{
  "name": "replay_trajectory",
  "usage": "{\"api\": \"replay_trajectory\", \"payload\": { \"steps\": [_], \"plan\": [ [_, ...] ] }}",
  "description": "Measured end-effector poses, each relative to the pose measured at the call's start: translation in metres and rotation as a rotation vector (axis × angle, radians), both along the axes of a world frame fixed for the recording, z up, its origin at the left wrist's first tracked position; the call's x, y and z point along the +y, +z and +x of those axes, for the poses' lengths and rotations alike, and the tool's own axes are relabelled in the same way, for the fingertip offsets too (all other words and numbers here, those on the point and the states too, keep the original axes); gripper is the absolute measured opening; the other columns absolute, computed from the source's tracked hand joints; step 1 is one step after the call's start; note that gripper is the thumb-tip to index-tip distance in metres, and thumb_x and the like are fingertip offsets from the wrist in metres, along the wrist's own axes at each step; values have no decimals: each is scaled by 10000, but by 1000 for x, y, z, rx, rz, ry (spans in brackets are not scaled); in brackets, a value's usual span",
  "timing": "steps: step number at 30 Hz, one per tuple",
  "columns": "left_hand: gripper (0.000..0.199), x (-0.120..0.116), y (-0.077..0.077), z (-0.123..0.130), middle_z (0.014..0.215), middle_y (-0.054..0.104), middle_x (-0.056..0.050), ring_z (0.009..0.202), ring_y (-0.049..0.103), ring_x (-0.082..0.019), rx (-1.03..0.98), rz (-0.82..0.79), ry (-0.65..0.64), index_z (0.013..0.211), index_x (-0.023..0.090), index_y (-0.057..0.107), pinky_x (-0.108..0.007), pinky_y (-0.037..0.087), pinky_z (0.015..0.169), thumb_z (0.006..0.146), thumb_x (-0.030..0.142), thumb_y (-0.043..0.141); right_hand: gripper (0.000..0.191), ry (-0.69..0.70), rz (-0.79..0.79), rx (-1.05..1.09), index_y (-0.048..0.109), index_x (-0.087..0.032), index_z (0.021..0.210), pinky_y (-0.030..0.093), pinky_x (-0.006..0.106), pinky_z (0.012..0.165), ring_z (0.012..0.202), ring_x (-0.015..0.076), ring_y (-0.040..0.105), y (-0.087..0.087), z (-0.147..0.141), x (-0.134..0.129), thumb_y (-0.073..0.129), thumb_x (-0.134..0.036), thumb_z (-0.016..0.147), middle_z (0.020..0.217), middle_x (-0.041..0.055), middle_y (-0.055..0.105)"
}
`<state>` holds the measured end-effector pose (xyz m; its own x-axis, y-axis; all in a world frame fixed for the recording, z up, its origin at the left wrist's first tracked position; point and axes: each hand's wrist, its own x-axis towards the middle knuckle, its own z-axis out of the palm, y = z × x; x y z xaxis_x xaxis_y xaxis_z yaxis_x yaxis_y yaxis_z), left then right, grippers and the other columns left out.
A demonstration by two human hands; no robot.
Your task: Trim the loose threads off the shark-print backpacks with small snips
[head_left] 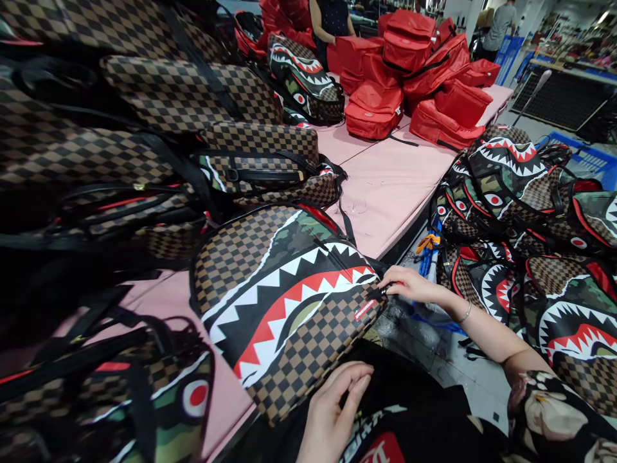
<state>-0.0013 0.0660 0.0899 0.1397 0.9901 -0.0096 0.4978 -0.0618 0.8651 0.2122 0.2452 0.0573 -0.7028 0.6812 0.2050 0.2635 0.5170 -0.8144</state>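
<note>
A checkered backpack (308, 341) with a shark-mouth print lies tilted at the near edge of the pink table (385, 186). My right hand (407, 284) pinches something small and black at the bag's right edge, by the red label (365, 309). Just below the bag's lower edge is my left hand (337, 402), its fingers curled together with the thumb near the index finger; whether anything small is between them is hidden.
Checkered bags (193, 93) are piled high on the left. Red backpacks (373, 109) cover the table's far end, where a person (332, 19) stands. More shark-print bags (511, 161) are heaped at right, near a blue crate (585, 154).
</note>
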Motion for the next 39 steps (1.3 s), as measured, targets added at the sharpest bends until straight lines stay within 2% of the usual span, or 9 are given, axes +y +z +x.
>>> {"api": "replay_trajectory", "payload": {
  "steps": [2,5,9,13,16,21,25,29,39],
  "plan": [
    [192,1,0,0,904,683,-51,854,637,-183,4,-13,1,857,233,670,-272,518,751,819,340,515,120,-39,-135,-74,651,-128,887,439,291,794,836,156,559,-3,10,13,578,-171,802,870,63,625],
    [196,2,0,0,907,684,-49,853,638,-183,6,-16,0,855,237,671,-271,519,751,818,349,514,109,-17,-272,-151,660,-119,847,451,256,709,751,140,576,-9,18,27,574,-142,784,810,44,645],
    [190,3,-3,-2,906,684,-41,855,640,-176,10,-10,-5,860,242,673,-257,517,753,817,343,518,124,21,-314,-173,671,-117,853,448,228,697,748,132,598,-10,15,33,584,-129,766,810,36,668],
    [185,2,-4,-2,902,687,-30,850,643,-171,26,-10,0,854,251,676,-245,519,743,814,344,522,142,84,-345,-207,680,-131,874,444,220,705,764,131,600,-1,8,35,612,-145,750,836,31,673],
    [185,3,-4,-2,898,690,-27,841,647,-169,27,-9,-1,853,251,678,-240,521,737,812,346,525,139,142,-325,-229,680,-128,873,437,213,690,755,125,587,6,3,35,615,-163,755,834,30,669],
    [205,5,-3,-1,887,696,-41,828,651,-177,31,5,-12,846,241,682,-250,528,726,811,361,521,99,120,-231,-249,683,-120,821,417,199,647,706,114,560,8,0,35,627,-141,742,780,23,660],
    [212,6,-3,0,879,697,-41,822,653,-180,34,9,-7,841,243,682,-253,531,718,813,369,513,109,87,-291,-247,681,-118,834,420,197,644,700,110,565,6,5,38,627,-138,741,791,27,659],
    [215,6,-2,0,868,699,-41,810,655,-178,29,16,-5,832,245,684,-247,532,708,812,371,512,126,123,-325,-247,682,-118,852,428,201,656,723,117,575,7,6,39,624,-143,744,800,29,662],
    [211,4,-2,-3,865,702,-35,806,659,-175,25,20,9,829,248,685,-243,533,709,811,370,514,123,208,-173,-293,692,-132,852,425,195,662,732,118,583,17,-16,32,630,-138,746,814,28,661]
  ]
}}
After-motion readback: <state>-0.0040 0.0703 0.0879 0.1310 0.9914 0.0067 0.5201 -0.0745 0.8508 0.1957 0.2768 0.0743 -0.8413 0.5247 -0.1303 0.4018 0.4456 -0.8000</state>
